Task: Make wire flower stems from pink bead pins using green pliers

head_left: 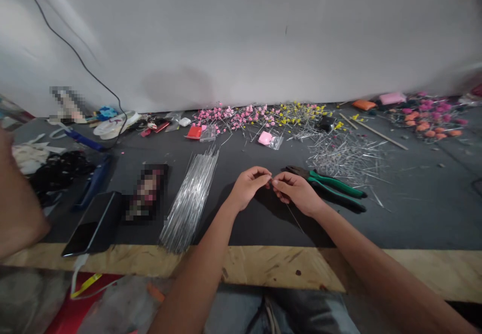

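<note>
In the middle of the dark table my left hand [248, 187] and my right hand [297, 192] meet fingertip to fingertip. A thin metal wire [295, 218] slants down toward the table's front edge from my right hand, which pinches it. The left thumb and index finger are pressed together at the wire's upper end; whatever sits between them is too small to make out. Just behind my right hand lie green-and-black handled pliers [335, 183], their jaws partly covered. To the left rests a bundle of straight silver wires [190, 198].
Pink-tipped wires [233, 115], yellow-tipped wires [301, 113] and loose wire pieces [342, 153] lie toward the wall. A pink clay packet [265, 138] is nearer. Leftward are a phone [92, 223], a blurred dark item [148, 191] and another person's arm [18, 203].
</note>
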A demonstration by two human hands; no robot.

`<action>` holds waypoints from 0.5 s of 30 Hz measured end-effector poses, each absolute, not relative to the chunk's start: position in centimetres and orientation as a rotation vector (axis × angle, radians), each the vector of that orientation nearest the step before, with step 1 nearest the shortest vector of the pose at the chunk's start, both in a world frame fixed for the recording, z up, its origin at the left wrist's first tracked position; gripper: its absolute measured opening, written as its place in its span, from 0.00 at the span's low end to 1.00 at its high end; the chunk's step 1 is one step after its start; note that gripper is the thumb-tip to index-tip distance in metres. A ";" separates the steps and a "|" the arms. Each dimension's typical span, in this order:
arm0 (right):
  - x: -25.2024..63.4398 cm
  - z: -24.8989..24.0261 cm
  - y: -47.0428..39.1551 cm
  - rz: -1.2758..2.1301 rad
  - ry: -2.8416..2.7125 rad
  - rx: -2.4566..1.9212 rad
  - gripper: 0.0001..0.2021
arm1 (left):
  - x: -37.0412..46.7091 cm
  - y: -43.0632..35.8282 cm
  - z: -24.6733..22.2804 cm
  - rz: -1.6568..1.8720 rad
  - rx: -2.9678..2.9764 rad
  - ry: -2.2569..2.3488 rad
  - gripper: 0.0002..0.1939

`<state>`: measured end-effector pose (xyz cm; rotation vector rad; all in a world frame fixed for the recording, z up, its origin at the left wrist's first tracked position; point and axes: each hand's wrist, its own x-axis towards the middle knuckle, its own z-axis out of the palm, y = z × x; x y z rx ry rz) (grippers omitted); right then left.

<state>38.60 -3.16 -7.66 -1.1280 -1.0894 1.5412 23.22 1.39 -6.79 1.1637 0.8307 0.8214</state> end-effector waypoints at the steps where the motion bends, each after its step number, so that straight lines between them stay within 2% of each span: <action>1: 38.6 -7.7 -3.2 1.514 -1.111 -1.139 0.13 | 23.2 1.5 -6.7 0.842 1.105 0.820 0.06; 7: 38.1 -7.8 -3.8 1.406 -1.271 -1.255 0.12 | 22.4 2.2 -6.6 1.020 0.866 0.834 0.05; 15: 37.8 -7.7 -3.6 1.441 -1.179 -1.222 0.10 | 22.4 1.8 -7.0 0.893 1.111 0.886 0.09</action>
